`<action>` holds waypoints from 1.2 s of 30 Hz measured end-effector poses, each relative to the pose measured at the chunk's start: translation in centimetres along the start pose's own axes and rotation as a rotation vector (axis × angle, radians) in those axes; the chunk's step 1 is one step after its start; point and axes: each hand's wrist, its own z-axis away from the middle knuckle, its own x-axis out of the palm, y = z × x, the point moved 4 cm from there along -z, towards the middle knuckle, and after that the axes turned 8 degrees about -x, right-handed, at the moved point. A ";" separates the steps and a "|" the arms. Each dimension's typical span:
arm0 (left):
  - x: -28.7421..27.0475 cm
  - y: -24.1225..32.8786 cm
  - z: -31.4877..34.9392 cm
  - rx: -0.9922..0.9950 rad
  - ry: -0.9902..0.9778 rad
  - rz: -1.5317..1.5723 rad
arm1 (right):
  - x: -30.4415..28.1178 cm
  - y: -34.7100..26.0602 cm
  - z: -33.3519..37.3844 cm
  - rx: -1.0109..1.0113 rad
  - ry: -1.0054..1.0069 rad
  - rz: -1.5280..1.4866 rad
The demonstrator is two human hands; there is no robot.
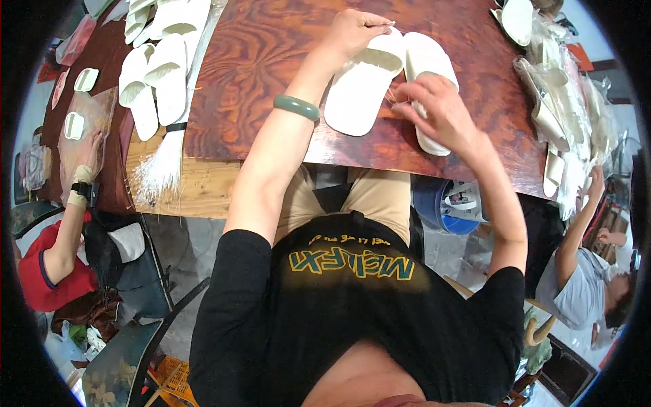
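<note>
Two white slide slippers lie side by side on the reddish-brown wooden table before me. The left slipper has its strap toward the far end. My left hand reaches over that end, thumb and fingers pinched together at the strap. A tiny white bit shows at the fingertips, too small to name. Over the right slipper hovers my right hand, slightly blurred, with its fingers and thumb apart. It hides the slipper's middle. Faint thin strands show by its fingertips. A green bangle circles my left wrist.
More white slippers and a banded bundle of thin white strands lie at left. Slippers in clear plastic bags pile up at right. People work on both sides. A blue bucket stands below the table edge.
</note>
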 end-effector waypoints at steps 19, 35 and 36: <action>-1.8 2.5 2.9 0.045 0.124 -0.267 | -2.7 -4.3 6.7 0.293 0.178 0.489; 4.6 4.7 -4.7 0.037 -0.455 -0.377 | 0.3 -4.6 6.5 -0.093 0.275 0.373; 5.4 4.3 -4.9 0.007 -0.498 -0.370 | 0.4 -4.7 6.4 -0.101 0.266 0.370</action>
